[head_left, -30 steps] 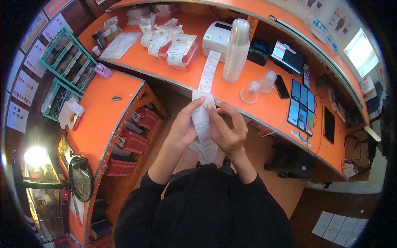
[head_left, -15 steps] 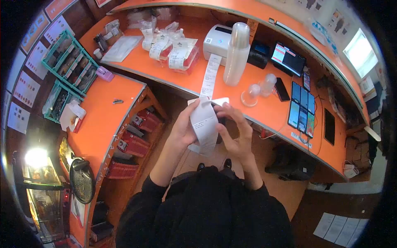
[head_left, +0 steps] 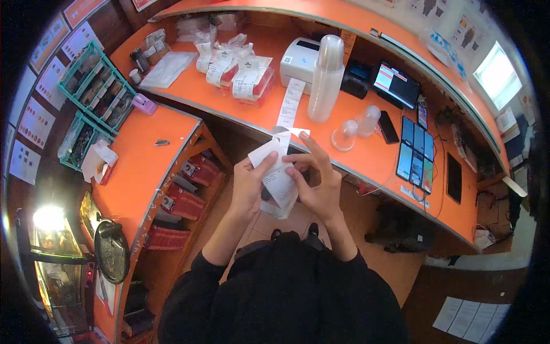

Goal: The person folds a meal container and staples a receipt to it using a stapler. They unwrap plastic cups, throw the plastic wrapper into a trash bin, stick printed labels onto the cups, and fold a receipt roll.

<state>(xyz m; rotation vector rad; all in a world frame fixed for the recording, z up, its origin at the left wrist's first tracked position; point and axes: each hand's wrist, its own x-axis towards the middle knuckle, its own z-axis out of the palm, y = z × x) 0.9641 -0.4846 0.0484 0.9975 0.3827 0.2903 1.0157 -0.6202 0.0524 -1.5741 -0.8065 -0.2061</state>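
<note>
My left hand (head_left: 247, 186) grips a printed paper receipt (head_left: 279, 184) by its left side, thumb on top. The fingertips of my right hand (head_left: 319, 186) pinch the receipt's right edge, the index finger raised. The paper is folded over, its lower end hanging above the floor between my hands. Just beyond it, a long printed strip (head_left: 291, 103) runs out of a white label printer (head_left: 298, 62) and over the counter edge. Whether the strip joins the paper in my hands, I cannot tell.
Stacked clear plastic cups (head_left: 326, 80) stand beside the printer. Bagged red packages (head_left: 249, 80) with receipts sit to its left. Cup lids (head_left: 345, 136), a phone (head_left: 388, 127), several more phones (head_left: 413, 155) and a tablet (head_left: 396, 84) lie rightward. A stapler (head_left: 162, 142) is on the left counter (head_left: 149, 178).
The receipt has been turned and folded over between my hands. My right fingers, apart from it before, have closed onto its edge. My left hand has shifted slightly left.
</note>
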